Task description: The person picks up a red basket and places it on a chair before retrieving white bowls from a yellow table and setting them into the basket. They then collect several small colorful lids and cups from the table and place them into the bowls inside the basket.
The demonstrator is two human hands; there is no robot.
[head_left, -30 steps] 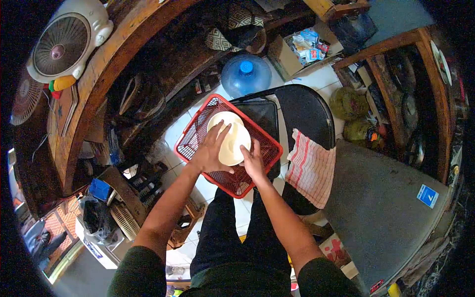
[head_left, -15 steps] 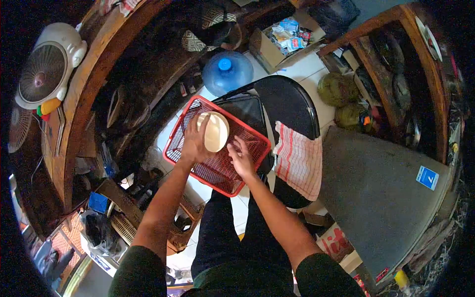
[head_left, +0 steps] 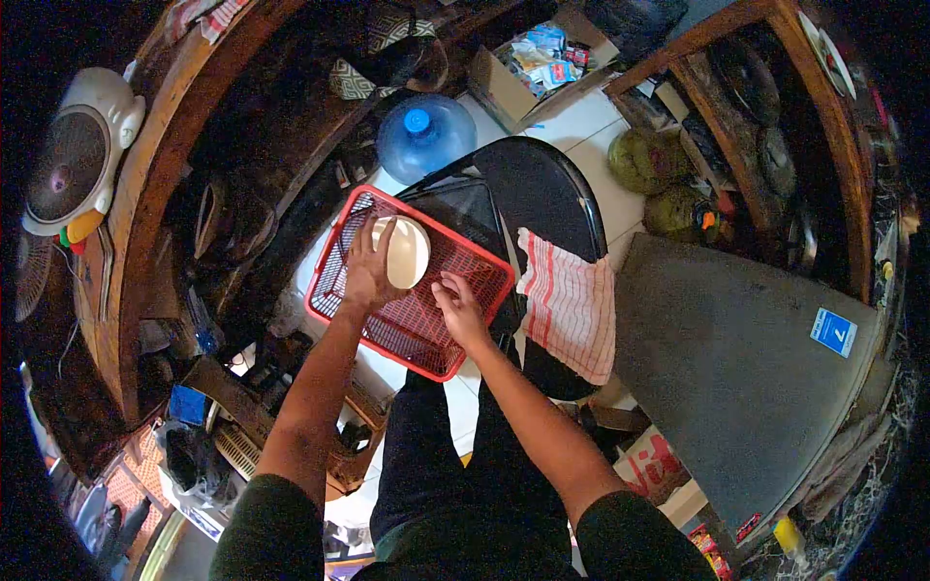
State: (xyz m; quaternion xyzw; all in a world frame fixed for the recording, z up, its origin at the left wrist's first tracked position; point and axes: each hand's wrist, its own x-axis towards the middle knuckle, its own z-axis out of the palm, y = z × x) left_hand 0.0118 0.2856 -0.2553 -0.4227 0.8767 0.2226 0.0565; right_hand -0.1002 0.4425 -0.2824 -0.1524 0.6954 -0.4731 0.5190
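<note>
A cream-coloured round bowl (head_left: 411, 254) is in my left hand (head_left: 368, 275), whose fingers curve over its left rim and side. It is tilted over a red plastic basket (head_left: 407, 334) with mesh walls and floor. My right hand (head_left: 459, 312) is just right of the bowl, over the basket, its fingers loosely bent and apart with nothing visible in them. A small gap separates it from the bowl. The basket stands in front of my legs, against a black chair (head_left: 542, 184). My left hand hides part of the bowl's near side.
A white and red striped cloth (head_left: 570, 308) hangs over the chair. Behind are a blue water jug (head_left: 426, 145) and a cardboard box (head_left: 504, 89) with packets. At right lies a large grey panel (head_left: 717, 378). A fan (head_left: 70, 169) is at left.
The whole view has shifted a little, so everything appears further left. My left hand still grips the bowl. The right hand's fingers look slightly more bent.
</note>
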